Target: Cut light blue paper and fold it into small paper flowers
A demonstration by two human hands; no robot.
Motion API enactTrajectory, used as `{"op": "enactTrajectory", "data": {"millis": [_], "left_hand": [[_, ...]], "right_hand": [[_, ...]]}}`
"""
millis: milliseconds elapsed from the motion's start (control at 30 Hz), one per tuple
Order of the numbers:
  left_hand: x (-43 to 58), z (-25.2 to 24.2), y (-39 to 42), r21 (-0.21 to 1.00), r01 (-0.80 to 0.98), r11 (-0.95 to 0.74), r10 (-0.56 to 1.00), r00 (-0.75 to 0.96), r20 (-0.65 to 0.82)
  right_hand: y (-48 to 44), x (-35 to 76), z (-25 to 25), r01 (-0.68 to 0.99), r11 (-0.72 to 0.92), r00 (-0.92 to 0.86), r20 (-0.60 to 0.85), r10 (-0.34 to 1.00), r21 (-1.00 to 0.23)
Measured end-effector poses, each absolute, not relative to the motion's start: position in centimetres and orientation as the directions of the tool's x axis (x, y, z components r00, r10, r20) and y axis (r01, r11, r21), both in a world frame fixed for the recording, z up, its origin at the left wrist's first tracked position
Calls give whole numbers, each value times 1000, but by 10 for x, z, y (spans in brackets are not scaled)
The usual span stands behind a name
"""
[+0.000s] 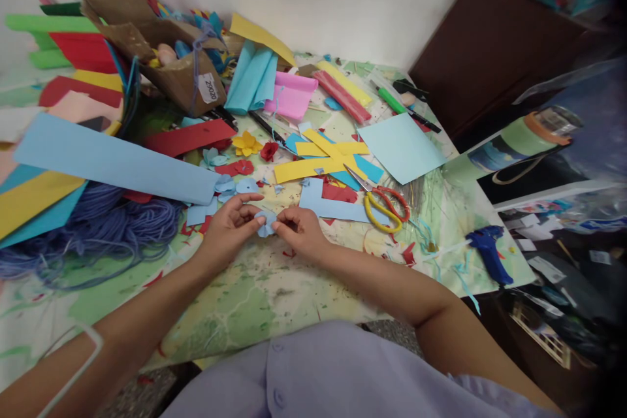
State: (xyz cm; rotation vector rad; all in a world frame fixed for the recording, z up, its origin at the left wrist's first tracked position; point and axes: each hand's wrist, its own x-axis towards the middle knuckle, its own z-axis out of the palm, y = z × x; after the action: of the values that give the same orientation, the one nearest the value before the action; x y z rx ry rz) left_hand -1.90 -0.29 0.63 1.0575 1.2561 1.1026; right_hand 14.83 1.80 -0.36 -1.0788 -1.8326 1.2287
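Between my two hands is a small light-blue paper flower [266, 225], pinched at its edges. My left hand [234, 222] grips its left side between thumb and fingers. On the other side, the thumb and forefinger of my right hand [300, 230] press on its right edge. Just beyond my left hand lie light-blue paper petals [235, 187]. Farther back are a yellow paper flower [246, 143] and a small red one [269, 151]. Scissors [382, 204] with red and yellow handles rest to the right of my right hand, partly over a light-blue paper strip [337, 209].
A blue glue gun [491, 253] lies at the table's right edge. Purple yarn [112, 228] and a long light-blue strip [115, 158] cover the left side. A torn cardboard box [171, 72] stands behind. Yellow strips [318, 160] and a pale-blue sheet [402, 147] lie centre-right.
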Motion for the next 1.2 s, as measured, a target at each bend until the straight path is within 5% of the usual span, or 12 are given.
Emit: {"op": "enactTrajectory", "data": {"millis": [467, 667, 767, 967, 1200], "left_hand": [[-17, 8, -8, 991, 22, 133, 990, 48, -134], [-13, 8, -18, 968, 249, 27, 983, 171, -71], [-12, 8, -22, 935, 351, -51, 968, 246, -40], [-17, 4, -15, 978, 207, -2, 996, 82, -15], [-29, 7, 7, 997, -81, -19, 967, -253, -2]], "right_hand": [[16, 148, -7, 123, 83, -364, 33, 931, -989], [30, 154, 9, 172, 162, -283, 108, 953, -972], [56, 145, 25, 383, 336, -316, 220, 923, -861], [101, 99, 23, 696, 622, -586, 218, 781, -359], [101, 89, 18, 719, 573, -550, 182, 815, -393]]}}
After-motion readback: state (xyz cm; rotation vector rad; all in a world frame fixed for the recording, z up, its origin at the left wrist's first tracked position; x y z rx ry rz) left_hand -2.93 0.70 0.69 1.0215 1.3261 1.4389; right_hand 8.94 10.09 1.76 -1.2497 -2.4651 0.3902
